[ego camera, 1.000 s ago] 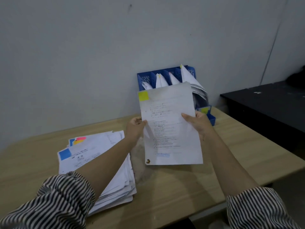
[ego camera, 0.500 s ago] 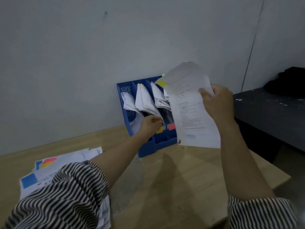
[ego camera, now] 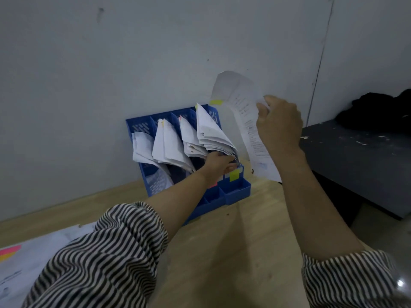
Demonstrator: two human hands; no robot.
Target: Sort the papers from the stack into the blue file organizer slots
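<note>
A blue file organizer [ego camera: 236, 192] stands against the wall, its slots full of leaning white papers. My right hand [ego camera: 279, 125] grips a printed sheet [ego camera: 241, 101] with a yellow tag, held up to the right of the organizer. My left hand [ego camera: 219, 163] reaches into the rightmost slot and holds the bundle of papers [ego camera: 210, 134] there by its lower edge. The paper stack [ego camera: 20, 261] lies at the lower left, partly hidden by my striped sleeve.
The wooden table [ego camera: 240, 252] ends at the right, where a lower black surface [ego camera: 360, 156] carries a dark bundle of cloth [ego camera: 378, 112]. A grey wall stands right behind the organizer. Yellow and pink tags mark the organizer's front.
The view has moved closer to the organizer. My right hand raised the sheet higher and to the right. My left hand shifted from the middle slots to the rightmost slot's papers.
</note>
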